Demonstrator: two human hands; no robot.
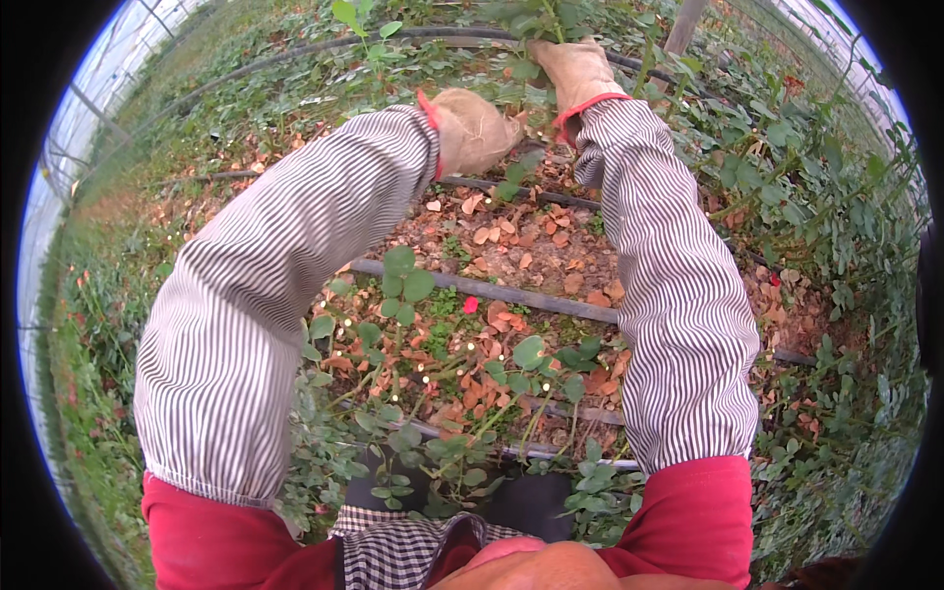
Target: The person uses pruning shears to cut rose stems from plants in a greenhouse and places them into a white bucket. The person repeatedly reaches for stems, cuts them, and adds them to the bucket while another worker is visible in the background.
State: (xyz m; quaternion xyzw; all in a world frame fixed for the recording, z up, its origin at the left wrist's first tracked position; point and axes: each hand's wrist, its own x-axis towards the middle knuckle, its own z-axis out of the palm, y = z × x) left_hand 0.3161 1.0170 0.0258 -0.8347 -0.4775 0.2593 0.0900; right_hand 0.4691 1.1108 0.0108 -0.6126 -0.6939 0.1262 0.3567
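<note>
Both my hands wear tan work gloves with red cuffs, and striped sleeve covers run up my arms. At the top of the view, my right hand (581, 68) is closed around a green leafy stem (554, 21) that looks like a rose shoot. Its foliage hides part of the fingers. My left hand (476, 131) is lower and to the left, above the leaf-strewn soil (516, 236). Its fingers point right and are mostly hidden behind the back of the glove, so whether it holds anything cannot be told.
Dark irrigation pipes (516, 293) cross the ground, and another hose (354, 43) curves behind my hands. Cut stems with pale ends (442, 372) stand close to me. Dense leafy bushes (804, 177) rise on the right, near a wooden post (684, 29). A red petal (470, 304) lies below.
</note>
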